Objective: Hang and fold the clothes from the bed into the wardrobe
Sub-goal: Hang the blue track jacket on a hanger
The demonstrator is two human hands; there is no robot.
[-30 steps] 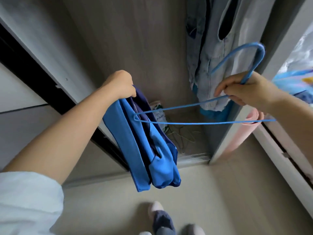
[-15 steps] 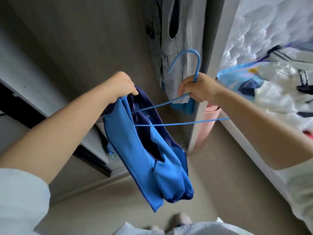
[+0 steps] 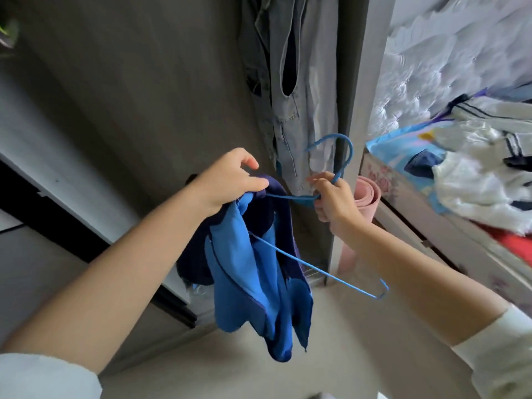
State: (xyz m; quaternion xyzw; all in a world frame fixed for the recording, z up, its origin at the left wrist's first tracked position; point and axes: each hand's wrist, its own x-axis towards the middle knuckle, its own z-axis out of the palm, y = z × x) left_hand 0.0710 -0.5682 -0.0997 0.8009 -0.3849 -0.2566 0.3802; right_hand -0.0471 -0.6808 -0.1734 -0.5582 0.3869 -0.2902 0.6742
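Observation:
My left hand (image 3: 230, 180) grips the top of a blue and navy garment (image 3: 253, 283) that hangs down in front of the open wardrobe (image 3: 144, 96). A thin blue wire hanger (image 3: 334, 277) is threaded into the garment; one arm runs into the cloth, the other slants down to the right. My right hand (image 3: 334, 200) grips the hanger just below its hook (image 3: 342, 148). A pale denim garment (image 3: 293, 90) hangs inside the wardrobe behind both hands. More clothes, white with dark stripes (image 3: 483, 174), lie heaped on the bed at the right.
The wardrobe's upright side panel (image 3: 354, 116) stands just behind my right hand. A rolled pink mat (image 3: 367, 197) leans between that panel and the bed frame (image 3: 431, 234). A grey shelf edge (image 3: 57, 156) slants across the left. Pale floor lies below.
The hanger has tilted, with its free end dropping low to the right. My right hand has drawn closer to my left. The view has swung right, showing more of the bed.

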